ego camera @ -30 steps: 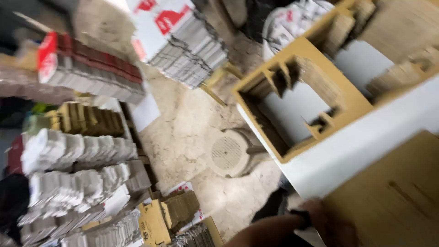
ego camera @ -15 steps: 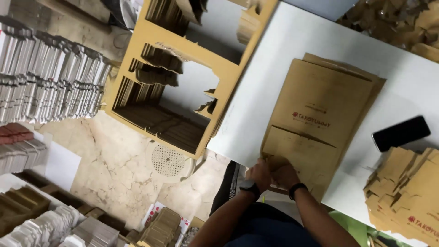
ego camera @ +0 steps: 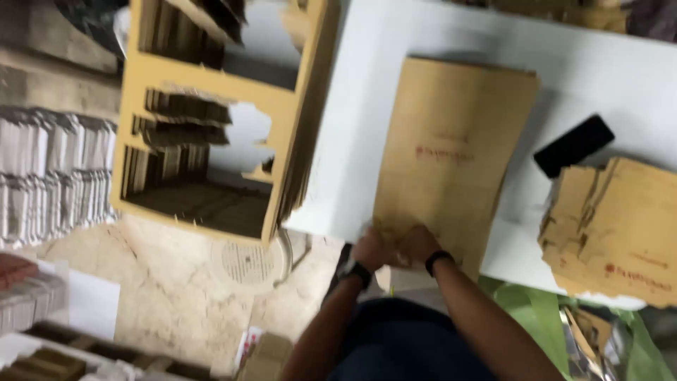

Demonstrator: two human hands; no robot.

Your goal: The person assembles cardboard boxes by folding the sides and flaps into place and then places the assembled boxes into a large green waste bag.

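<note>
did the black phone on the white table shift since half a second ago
Cannot tell. The head camera itself moved, so everything shifts in view. Against the white table and the brown sheet stack, the black phone keeps about the same place, right of the stack.

Both forearms reach forward from the body and converge, wrists close together, each wearing a dark band. The left hand (ego camera: pixel 371 248) and right hand (ego camera: pixel 417 244) sit side by side, nearly touching, fingers curled downward in a closed grip; blur hides finer finger detail
</note>
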